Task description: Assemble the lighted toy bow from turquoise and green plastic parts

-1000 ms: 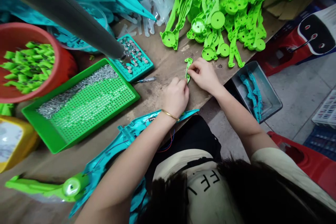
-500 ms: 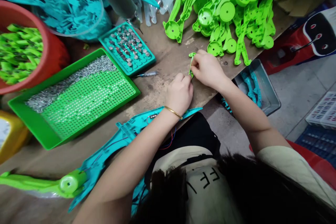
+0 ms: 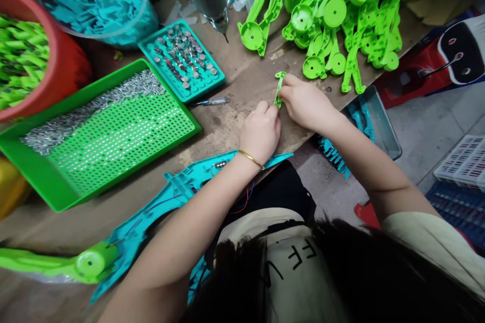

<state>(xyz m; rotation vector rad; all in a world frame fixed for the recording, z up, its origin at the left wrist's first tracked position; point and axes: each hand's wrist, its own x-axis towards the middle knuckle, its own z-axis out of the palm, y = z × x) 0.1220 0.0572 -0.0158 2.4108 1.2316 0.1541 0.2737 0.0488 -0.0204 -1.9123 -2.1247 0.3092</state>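
A small narrow green plastic part [image 3: 279, 86] stands between my hands above the front edge of the table. My left hand [image 3: 260, 128] is closed around its lower end, with the fingertips partly hidden. My right hand [image 3: 305, 101] pinches the same part from the right side, thumb and forefinger against it. Below my left wrist lies a long blue plastic shell [image 3: 189, 181] with a small metal motor [image 3: 220, 165] and thin wires. A green plastic arm [image 3: 91, 263] with a round hub joins the shell's far left end.
Screws fill one side of a green perforated tray [image 3: 125, 136]. Beside it are a teal tray [image 3: 206, 83] of small metal pieces and a screwdriver [image 3: 212, 101]. An electric driver [image 3: 206, 0] hangs above. Green parts [image 3: 335, 12] are heaped behind; a red tub [image 3: 71, 55] stands left.
My right hand has shifted slightly to the right and down along the green part, uncovering more of it. The hanging driver appears further right and lower as the view has shifted.
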